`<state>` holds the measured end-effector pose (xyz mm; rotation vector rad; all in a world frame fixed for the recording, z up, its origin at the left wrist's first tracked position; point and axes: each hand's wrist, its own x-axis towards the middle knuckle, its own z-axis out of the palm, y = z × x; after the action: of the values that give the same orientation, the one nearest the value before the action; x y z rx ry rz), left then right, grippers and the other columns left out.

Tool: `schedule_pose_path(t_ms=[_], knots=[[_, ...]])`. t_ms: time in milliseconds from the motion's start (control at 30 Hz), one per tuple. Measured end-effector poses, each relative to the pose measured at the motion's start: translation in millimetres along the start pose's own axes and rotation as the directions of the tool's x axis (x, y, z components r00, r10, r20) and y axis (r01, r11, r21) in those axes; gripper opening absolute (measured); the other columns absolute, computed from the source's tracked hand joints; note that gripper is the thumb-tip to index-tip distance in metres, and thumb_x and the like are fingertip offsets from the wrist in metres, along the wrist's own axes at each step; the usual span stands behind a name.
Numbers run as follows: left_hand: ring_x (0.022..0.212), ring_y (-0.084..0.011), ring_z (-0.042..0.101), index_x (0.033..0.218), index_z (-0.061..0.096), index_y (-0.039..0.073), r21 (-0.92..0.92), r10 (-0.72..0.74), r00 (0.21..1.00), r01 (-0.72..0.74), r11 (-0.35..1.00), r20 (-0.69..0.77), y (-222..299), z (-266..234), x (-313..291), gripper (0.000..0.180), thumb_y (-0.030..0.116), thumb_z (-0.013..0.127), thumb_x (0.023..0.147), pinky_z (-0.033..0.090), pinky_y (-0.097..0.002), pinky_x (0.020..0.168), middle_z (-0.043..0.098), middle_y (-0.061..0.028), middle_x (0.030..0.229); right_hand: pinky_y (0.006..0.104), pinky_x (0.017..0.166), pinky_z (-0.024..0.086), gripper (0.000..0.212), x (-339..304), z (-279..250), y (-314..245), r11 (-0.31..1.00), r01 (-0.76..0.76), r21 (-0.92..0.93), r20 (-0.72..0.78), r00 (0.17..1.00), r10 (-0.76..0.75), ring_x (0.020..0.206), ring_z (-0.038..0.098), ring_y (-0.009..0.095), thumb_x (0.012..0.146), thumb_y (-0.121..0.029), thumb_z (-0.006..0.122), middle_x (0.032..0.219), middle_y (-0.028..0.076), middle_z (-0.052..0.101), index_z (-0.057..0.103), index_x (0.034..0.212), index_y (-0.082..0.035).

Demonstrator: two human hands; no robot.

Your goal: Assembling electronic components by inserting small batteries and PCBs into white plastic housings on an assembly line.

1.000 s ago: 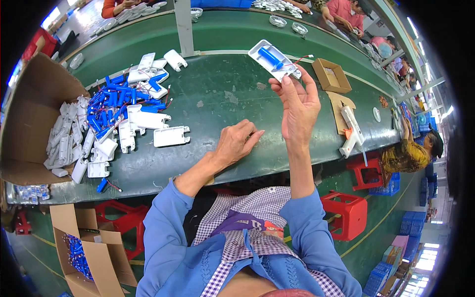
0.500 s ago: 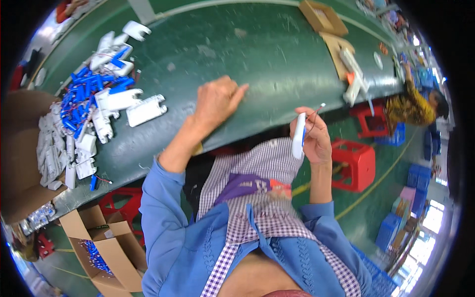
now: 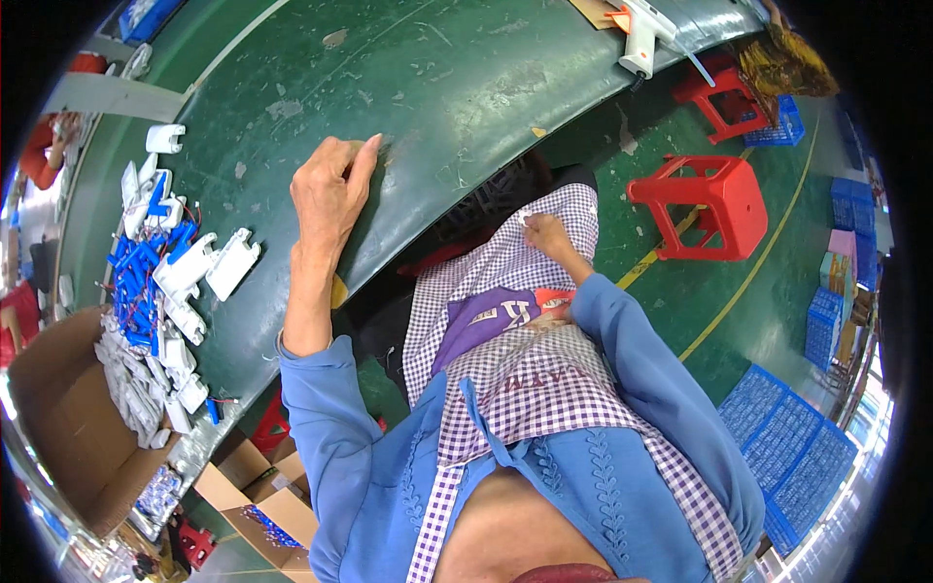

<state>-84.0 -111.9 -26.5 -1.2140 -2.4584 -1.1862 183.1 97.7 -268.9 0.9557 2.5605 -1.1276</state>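
My left hand (image 3: 333, 185) rests on the green tabletop (image 3: 428, 107), its fingers curled in and its thumb pointing away; nothing shows in it. Over the checked apron (image 3: 564, 209) on my lap is my right hand (image 3: 549, 238), fingers closed. A small white bit (image 3: 525, 216) shows at its fingertips; the rest of what it may hold is hidden. Left of my left hand lies a heap of white plastic casings (image 3: 185, 272) and blue battery cells (image 3: 136, 287) with thin wires. One casing (image 3: 233, 264) lies at the heap's near-right side.
A white gun-shaped tool (image 3: 641, 44) lies at the table's far right. Red stools (image 3: 719, 204) stand on the floor to the right. At the left, an open cardboard box (image 3: 68, 418) adjoins the heap; another box (image 3: 228, 486) is lower. Blue crates (image 3: 787, 447) are at lower right.
My right hand has come down from beside the table edge to my lap; the white casing with the blue cell and wire that it held no longer shows whole. The view has shifted.
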Motion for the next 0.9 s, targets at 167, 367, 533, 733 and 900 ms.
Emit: schedule_pose_path(t_ms=[167, 367, 533, 733, 900], knots=[[0.051, -0.0285, 0.052, 0.063, 0.058, 0.002, 0.030, 0.053, 0.998, -0.052, 0.998, -0.022, -1, -11, 14, 0.026, 0.019, 0.068, 0.079, 0.041, -0.0365, 0.048, 0.052, -0.0123, 0.060, 0.0425, 0.063, 0.050, 0.020, 3, 14, -15, 0.984, 0.180, 0.006, 0.051, 0.982, -0.180, 0.071, 0.064, 0.033, 0.078, -0.022, 0.060, 0.076, 0.019, 0.064, 0.065, 0.081, -0.003], [0.054, -0.0312, 0.050, 0.065, 0.052, 0.001, 0.005, 0.097, 0.994, -0.096, 0.995, -0.042, 11, 8, 4, 0.026, 0.017, 0.068, 0.080, 0.039, -0.0381, 0.048, 0.049, -0.0135, 0.063, 0.0391, 0.067, 0.052, 0.022, -7, 23, 17, 0.992, 0.124, -0.027, -0.004, 0.992, -0.124, 0.071, 0.066, 0.029, 0.078, -0.023, 0.060, 0.075, 0.017, 0.066, 0.067, 0.084, -0.004], [0.060, -0.0310, 0.056, 0.077, 0.055, 0.005, 0.005, 0.030, 0.999, -0.030, 1.000, -0.020, 12, -3, -18, 0.018, 0.018, 0.066, 0.081, 0.043, -0.0397, 0.049, 0.054, -0.0093, 0.074, 0.0273, 0.051, 0.052, 0.012, -18, 18, -9, 0.925, -0.120, 0.360, 0.187, 0.981, 0.054, 0.058, 0.063, 0.014, 0.084, -0.003, 0.052, 0.066, 0.008, 0.064, 0.063, 0.084, 0.002], [0.065, -0.0317, 0.058, 0.076, 0.051, 0.006, 0.023, 0.101, 0.995, -0.101, 0.995, 0.006, 6, -7, -7, 0.019, 0.020, 0.062, 0.082, 0.045, -0.0415, 0.053, 0.052, -0.0105, 0.075, 0.0303, 0.048, 0.044, 0.017, -3, 33, 5, 0.992, 0.053, 0.115, 0.123, 0.990, -0.067, 0.051, 0.056, 0.013, 0.080, -0.013, 0.059, 0.059, 0.007, 0.062, 0.065, 0.069, -0.002], [0.063, -0.0314, 0.057, 0.072, 0.051, 0.005, 0.089, 0.112, 0.993, -0.116, 0.989, 0.047, 3, -11, -1, 0.026, 0.026, 0.062, 0.083, 0.045, -0.0425, 0.051, 0.053, -0.0113, 0.074, 0.0255, 0.056, 0.051, 0.014, -6, 21, -18, 0.774, -0.195, 0.603, 0.227, 0.972, 0.068, 0.062, 0.061, 0.014, 0.088, -0.008, 0.053, 0.075, 0.010, 0.065, 0.062, 0.088, 0.003]])
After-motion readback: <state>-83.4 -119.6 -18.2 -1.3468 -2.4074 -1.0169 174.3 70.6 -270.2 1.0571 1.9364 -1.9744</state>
